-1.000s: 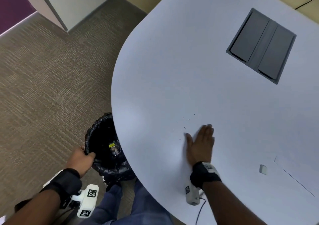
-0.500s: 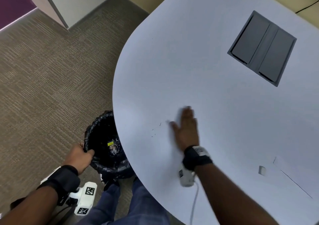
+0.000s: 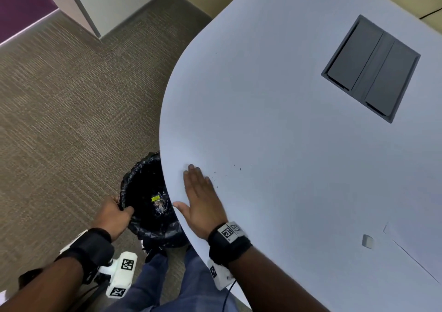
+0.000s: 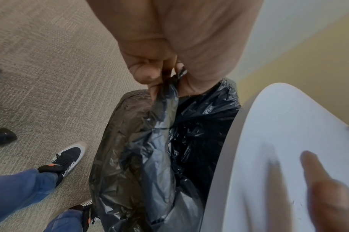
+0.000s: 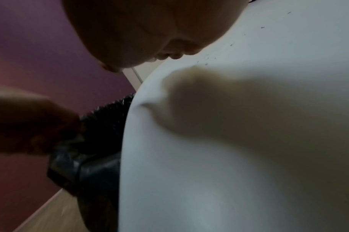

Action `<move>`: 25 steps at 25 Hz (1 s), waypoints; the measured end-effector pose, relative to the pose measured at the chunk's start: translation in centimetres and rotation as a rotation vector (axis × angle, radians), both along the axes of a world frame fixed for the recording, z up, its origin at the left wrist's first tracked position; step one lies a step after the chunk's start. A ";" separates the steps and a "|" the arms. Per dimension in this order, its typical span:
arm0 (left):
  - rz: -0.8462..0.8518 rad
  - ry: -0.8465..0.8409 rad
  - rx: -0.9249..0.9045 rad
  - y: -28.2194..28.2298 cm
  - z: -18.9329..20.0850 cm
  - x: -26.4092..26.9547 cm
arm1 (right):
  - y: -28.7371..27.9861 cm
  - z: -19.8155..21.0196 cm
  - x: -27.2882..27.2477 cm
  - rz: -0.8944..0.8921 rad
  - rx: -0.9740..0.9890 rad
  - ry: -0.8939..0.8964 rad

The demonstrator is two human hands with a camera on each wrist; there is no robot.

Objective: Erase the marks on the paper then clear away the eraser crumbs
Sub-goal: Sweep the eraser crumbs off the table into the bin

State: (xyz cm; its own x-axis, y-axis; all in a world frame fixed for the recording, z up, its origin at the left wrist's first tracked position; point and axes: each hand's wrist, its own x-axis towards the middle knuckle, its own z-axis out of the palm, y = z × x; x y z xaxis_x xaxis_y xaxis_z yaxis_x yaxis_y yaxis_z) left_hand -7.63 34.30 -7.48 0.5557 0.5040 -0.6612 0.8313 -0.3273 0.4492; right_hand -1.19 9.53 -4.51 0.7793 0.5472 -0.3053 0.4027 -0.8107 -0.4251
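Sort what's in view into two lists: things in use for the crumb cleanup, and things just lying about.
In use: right hand flat on the table; eraser crumbs; bin, its liner gripped by the left hand.

Lying about: eraser; paper; grey cable hatch.

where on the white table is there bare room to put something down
Widest bare patch: between the dark grey hatch and the table's curved left edge. Also bare: between the hatch and the small white eraser. Crowded: near edge, with the flat right hand, dark eraser crumbs and white paper.
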 end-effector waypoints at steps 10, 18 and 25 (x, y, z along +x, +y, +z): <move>-0.005 0.014 0.016 0.2 -0.7 -0.3 | -9.7 -2.5 5.7 -0.523 -0.228 0.008; -0.034 0.014 0.008 0.5 -0.6 -0.2 | 4.5 0.5 -1.9 0.075 0.049 0.017; -0.019 -0.023 -0.001 0.0 0.5 -0.4 | -9.4 -2.0 4.8 -0.472 -0.160 0.047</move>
State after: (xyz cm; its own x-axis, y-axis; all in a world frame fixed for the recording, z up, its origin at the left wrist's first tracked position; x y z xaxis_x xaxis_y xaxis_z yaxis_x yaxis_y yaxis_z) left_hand -7.98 34.29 -6.97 0.5801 0.4930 -0.6484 0.8145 -0.3424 0.4684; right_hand 3.61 0.17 -6.52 0.9139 0.0819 -0.3976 -0.0403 -0.9563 -0.2896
